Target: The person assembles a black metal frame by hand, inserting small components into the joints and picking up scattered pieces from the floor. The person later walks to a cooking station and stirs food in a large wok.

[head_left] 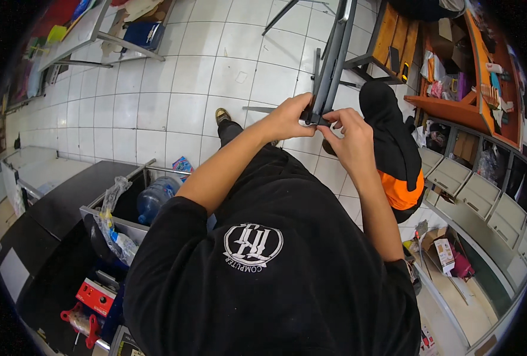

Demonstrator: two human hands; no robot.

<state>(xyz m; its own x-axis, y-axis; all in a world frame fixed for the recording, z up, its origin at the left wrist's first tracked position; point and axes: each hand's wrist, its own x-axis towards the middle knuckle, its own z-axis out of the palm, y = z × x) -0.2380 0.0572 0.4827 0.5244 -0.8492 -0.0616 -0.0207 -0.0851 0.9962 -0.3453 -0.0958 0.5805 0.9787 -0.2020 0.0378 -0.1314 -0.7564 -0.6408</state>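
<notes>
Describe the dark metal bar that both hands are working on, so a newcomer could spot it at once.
Start at the white tiled floor at the top of the view. The left hand and right hand meet around the lower end of a long dark grey bar. Unlike the thin rods beside it, it is thick and channel-shaped.

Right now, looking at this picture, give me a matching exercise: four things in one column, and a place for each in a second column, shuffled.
Things:
1. dark metal bar
2. blue water bottle
3. red tool
4. cardboard box

Places:
A. bottom left corner
B. lower right, by the drawers
C. held by the left hand and right hand
D. inside the grey frame, left of the person

Pairs: 1-C, 2-D, 3-A, 4-B
</notes>
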